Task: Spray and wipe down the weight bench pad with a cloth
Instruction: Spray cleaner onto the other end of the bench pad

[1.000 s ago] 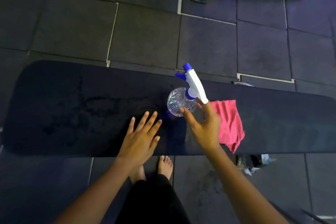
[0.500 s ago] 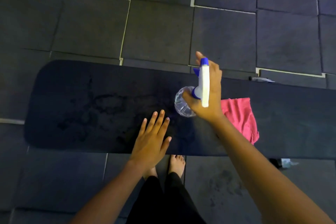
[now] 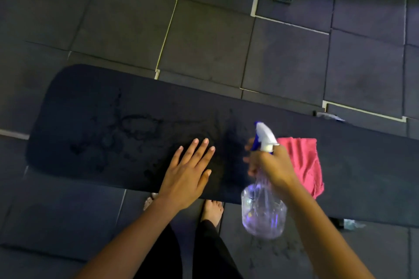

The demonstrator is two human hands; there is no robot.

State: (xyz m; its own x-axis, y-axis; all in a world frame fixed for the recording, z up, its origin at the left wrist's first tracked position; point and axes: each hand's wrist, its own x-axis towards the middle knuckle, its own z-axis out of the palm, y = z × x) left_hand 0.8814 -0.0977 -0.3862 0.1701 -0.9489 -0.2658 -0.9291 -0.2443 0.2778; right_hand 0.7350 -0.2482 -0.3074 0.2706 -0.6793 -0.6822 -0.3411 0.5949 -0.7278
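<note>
The bottle [image 3: 263,213] hangs nearest, clear plastic and near empty, so likely light and a little slick; the neck under the white sprayer is the sound place to hold it. The right hand [image 3: 269,165] has it there, fingers [image 3: 249,161] closed round the neck, nozzle aimed at the pad [image 3: 113,120]. The left hand [image 3: 188,172] lies flat on the pad's near edge, fingers spread, holding nothing. The cloth [image 3: 303,161], red, soft and limp, lies on the pad just behind the right hand, apart from both sets of fingers. Wet marks show further left.
</note>
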